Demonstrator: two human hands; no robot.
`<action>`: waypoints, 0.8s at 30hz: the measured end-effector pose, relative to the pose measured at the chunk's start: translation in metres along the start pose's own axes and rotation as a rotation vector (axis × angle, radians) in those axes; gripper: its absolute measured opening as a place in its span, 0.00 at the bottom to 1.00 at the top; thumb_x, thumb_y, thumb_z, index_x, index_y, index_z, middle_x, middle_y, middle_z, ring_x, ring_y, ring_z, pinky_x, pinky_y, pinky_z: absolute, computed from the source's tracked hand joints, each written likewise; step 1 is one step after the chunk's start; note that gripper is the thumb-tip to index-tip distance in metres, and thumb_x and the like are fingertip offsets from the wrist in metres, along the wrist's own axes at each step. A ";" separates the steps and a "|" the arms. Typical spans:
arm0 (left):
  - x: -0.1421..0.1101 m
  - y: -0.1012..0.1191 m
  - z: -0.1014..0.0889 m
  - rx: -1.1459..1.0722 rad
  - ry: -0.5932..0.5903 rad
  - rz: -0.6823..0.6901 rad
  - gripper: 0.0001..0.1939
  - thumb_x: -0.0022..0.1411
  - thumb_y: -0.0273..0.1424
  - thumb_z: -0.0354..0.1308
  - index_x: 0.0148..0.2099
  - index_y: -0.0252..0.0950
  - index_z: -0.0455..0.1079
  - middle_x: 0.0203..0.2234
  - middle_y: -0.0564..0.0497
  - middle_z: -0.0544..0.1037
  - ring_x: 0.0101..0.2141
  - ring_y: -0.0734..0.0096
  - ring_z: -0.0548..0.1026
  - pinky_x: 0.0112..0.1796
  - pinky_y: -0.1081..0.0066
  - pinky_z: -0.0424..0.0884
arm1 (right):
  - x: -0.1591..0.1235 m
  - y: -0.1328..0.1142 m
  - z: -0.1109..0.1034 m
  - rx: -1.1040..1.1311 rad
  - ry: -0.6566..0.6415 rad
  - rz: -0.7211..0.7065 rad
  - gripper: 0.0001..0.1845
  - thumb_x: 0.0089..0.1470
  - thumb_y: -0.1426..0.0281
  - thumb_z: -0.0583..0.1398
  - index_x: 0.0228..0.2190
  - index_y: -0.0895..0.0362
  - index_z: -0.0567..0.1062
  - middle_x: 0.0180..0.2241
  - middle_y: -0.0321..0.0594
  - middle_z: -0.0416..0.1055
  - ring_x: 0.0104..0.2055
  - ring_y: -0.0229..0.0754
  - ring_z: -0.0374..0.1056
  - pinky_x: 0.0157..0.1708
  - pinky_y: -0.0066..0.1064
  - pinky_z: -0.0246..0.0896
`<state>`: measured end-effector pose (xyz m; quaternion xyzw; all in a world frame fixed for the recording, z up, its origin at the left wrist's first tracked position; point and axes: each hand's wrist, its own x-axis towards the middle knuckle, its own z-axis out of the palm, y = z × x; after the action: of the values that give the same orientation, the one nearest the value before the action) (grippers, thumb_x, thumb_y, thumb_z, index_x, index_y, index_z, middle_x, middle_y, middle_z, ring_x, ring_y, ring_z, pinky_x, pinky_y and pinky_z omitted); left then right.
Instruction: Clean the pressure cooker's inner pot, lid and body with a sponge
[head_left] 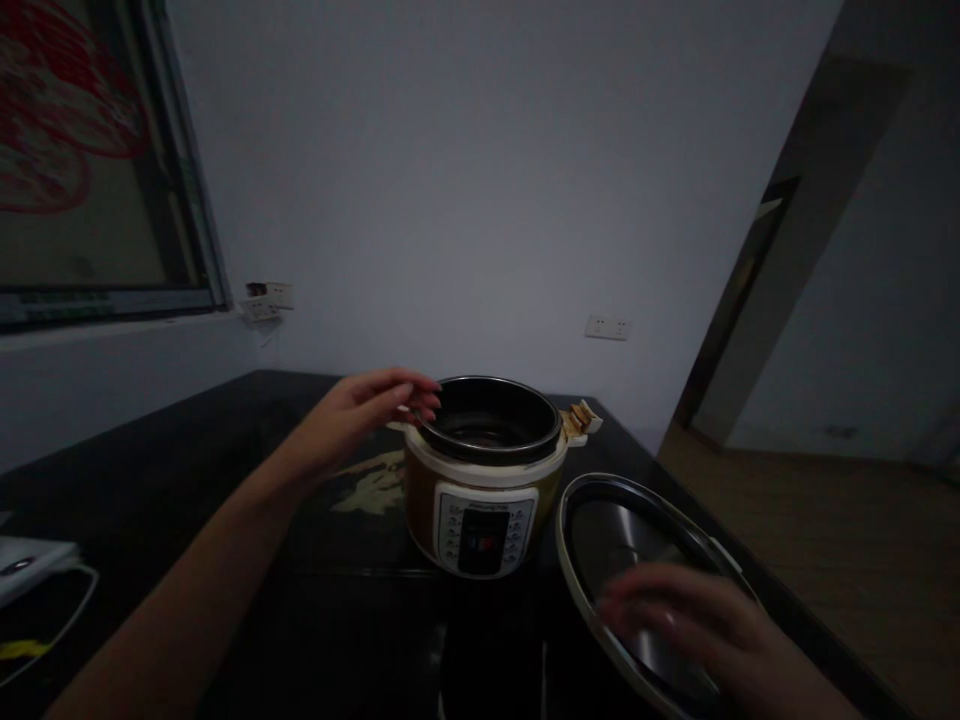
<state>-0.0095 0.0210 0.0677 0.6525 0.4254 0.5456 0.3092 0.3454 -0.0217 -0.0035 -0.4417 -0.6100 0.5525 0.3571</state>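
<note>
The left hand [386,395] is hovering by the pot's [487,452] rim, fingers close together, perhaps for steadying. The lid [611,525] is sitting beside the cooker [421,500], leaving the pot open; the right hand [694,615] is blurring over the lid, fingers unclear.

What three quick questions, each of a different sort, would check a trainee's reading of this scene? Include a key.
1. Where is the control panel?
A) On the wall
B) On the front of the cooker
C) On the lid
2. True or false: the lid is off the cooker and the inner pot shows.
3. Fill in: the left hand is near the pot's rim, while the ____ hand, blurred, is over the lid.

Key: 1 B; 2 true; 3 right
</note>
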 end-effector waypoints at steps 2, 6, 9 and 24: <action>0.027 -0.006 -0.012 0.081 0.018 -0.033 0.19 0.61 0.40 0.53 0.48 0.33 0.72 0.44 0.44 0.78 0.42 0.64 0.76 0.43 0.64 0.72 | 0.029 -0.021 0.002 -0.067 0.061 -0.167 0.16 0.44 0.57 0.66 0.33 0.55 0.81 0.33 0.45 0.78 0.37 0.49 0.73 0.42 0.41 0.68; 0.072 -0.031 -0.019 0.557 0.008 -0.153 0.20 0.64 0.34 0.45 0.53 0.30 0.68 0.52 0.41 0.73 0.47 0.66 0.73 0.38 0.73 0.73 | 0.099 -0.053 -0.002 -0.380 0.157 -0.296 0.15 0.56 0.65 0.58 0.41 0.59 0.76 0.39 0.44 0.78 0.42 0.45 0.73 0.42 0.35 0.68; 0.095 -0.050 -0.015 0.712 -0.039 -0.237 0.17 0.62 0.31 0.50 0.50 0.27 0.70 0.47 0.40 0.76 0.43 0.63 0.75 0.34 0.73 0.72 | 0.152 -0.071 -0.008 -0.749 0.258 -0.248 0.14 0.60 0.72 0.54 0.46 0.62 0.73 0.42 0.46 0.76 0.42 0.41 0.73 0.43 0.32 0.67; 0.122 -0.072 0.006 1.288 -0.255 -0.328 0.18 0.64 0.36 0.56 0.54 0.35 0.65 0.50 0.44 0.71 0.45 0.62 0.73 0.44 0.56 0.72 | 0.234 -0.077 0.013 -1.447 0.281 0.022 0.18 0.59 0.63 0.59 0.49 0.58 0.69 0.49 0.44 0.68 0.47 0.45 0.69 0.45 0.44 0.67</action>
<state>-0.0142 0.1627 0.0585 0.6927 0.7195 0.0478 -0.0149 0.2396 0.1917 0.0583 -0.6396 -0.7660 -0.0465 0.0456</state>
